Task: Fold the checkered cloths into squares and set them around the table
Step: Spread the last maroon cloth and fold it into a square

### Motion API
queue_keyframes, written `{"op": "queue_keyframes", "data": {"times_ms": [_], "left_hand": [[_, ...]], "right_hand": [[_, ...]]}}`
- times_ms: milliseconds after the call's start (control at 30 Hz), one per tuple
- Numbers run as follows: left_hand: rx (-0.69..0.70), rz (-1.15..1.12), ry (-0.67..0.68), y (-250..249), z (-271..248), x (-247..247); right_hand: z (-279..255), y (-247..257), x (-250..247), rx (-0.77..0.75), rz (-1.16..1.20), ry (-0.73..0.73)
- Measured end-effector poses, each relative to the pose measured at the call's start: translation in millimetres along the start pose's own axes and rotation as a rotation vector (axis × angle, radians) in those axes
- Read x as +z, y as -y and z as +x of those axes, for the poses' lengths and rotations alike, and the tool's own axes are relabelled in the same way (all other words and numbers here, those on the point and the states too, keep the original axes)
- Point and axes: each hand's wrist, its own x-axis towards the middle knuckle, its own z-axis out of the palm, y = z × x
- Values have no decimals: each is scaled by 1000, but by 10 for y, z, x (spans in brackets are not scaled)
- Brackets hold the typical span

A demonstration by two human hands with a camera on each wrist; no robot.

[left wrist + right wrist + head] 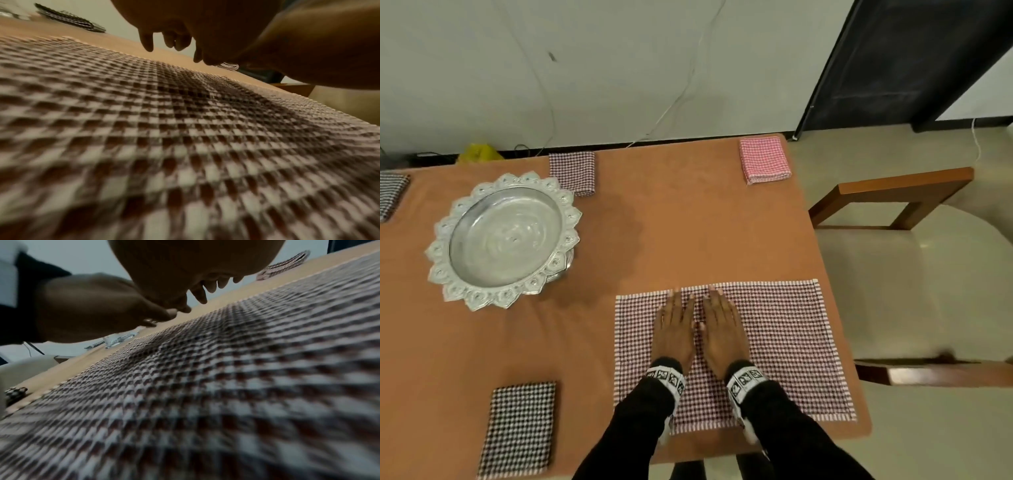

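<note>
Maroon-check cloth (pixel 774 342) lies unfolded at table (pixel 688 222) near-right corner, left hand (pixel 675 330) & right hand (pixel 722 330) fingers straight, together; four others folded, placed.

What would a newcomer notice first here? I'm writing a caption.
Both hands, left and right, lie flat side by side on a large unfolded cloth at the table's near right corner. An ornate silver tray sits at the left, with folded cloths near the table's edges.

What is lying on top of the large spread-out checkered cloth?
Both hands, left hand and right hand, lie flat side by side on the cloth. The cloth beneath them is hidden.
</note>
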Motion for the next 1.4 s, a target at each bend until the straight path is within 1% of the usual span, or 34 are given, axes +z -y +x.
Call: {"op": "queue_keyframes", "data": {"times_ms": [67, 167, 267, 367, 467, 567, 633, 700, 800, 900, 1033, 1100, 1133, 1200, 1233, 1267, 1333, 1400], "left_hand": [[35, 24, 39, 6, 185, 62], [-26, 47, 32, 55, 239, 140], [-33, 72, 35, 92, 146, 221], [-33, 76, 28, 167, 130, 166], [-115, 78, 35, 430, 40, 104], [-245, 65, -9, 871, -112, 27], [-254, 95, -13, 1074, -176, -21], [-233, 122, 3, 1137, -193, -41], [-259, 113, 30, 1090, -173, -53], [-254, 116, 47, 1105, -164, -55], [-280, 33, 116, 1085, -121, -93], [-319, -9, 159, 985, -91, -171], [-340, -21, 169, 903, -95, -202], [-350, -22, 162, 665, -167, -206], [-337, -25, 138, 509, -245, -170], [-314, -32, 100, 338, -334, -112], [-275, -64, 45, -17, -514, 33], [-265, -95, 48, -289, -645, 201]], "right_hand": [[195, 96, 69, 12, 14, 32], [276, 34, 161, 66, 16, 82], [245, 3, 188, 41, -41, 112], [245, -117, 128, 8, -50, 135], [185, -550, 46, 80, -72, 144], [28, -1265, -166, 204, -89, 97], [-93, -1739, -370, 285, -87, 70], [-163, -2016, -486, 301, -100, 71], [-160, -2064, -509, 292, -91, 76], [-146, -2097, -469, 281, -72, 87], [-127, -2194, -507, 249, 3, 136], [-135, -2123, -586, 269, 50, 120], [-166, -2024, -600, 290, 49, 90], [-286, -1704, -560, 341, 42, 11], [-371, -1494, -503, 339, 56, -29], [-457, -1269, -414, 311, 77, -64], [-590, -797, -184, 203, 95, -98], [-674, -370, 68, 93, 41, -43]]}}
